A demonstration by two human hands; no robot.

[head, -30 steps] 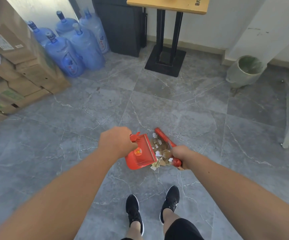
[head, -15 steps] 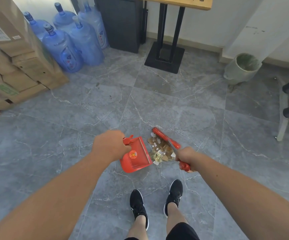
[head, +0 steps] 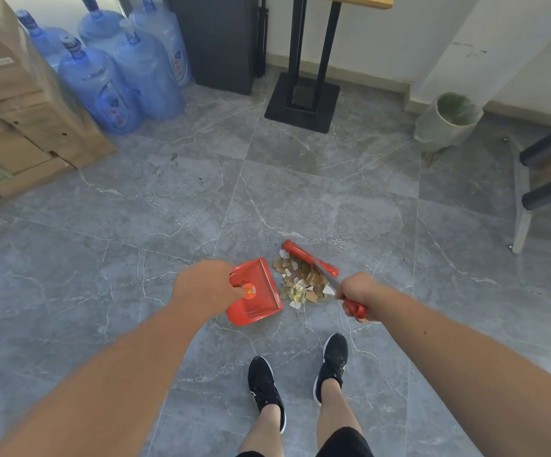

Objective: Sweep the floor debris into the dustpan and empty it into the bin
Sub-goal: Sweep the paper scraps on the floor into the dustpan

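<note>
A red dustpan (head: pixel 257 295) rests on the grey tiled floor, its open edge facing right toward the debris. My left hand (head: pixel 205 288) grips its handle. A pile of brown and white scraps (head: pixel 302 283) lies just right of the pan's lip, touching it or nearly so. My right hand (head: pixel 356 290) holds the red handle of a small brush (head: pixel 310 258), whose red head sits along the far right side of the pile. The pale bin (head: pixel 445 122) with a green liner stands far off at the upper right, by the wall.
Several blue water jugs (head: pixel 116 80) and stacked cardboard boxes (head: pixel 20 117) fill the left. A table's black base (head: pixel 302 102) stands at top centre. A chair frame (head: pixel 544 179) is at the right edge. My black shoes (head: pixel 264 384) are just below the dustpan.
The brush head has drawn away to the right of the pile, and my right hand has slid back along the handle. The dustpan stays beside the debris. The camera has tilted slightly.
</note>
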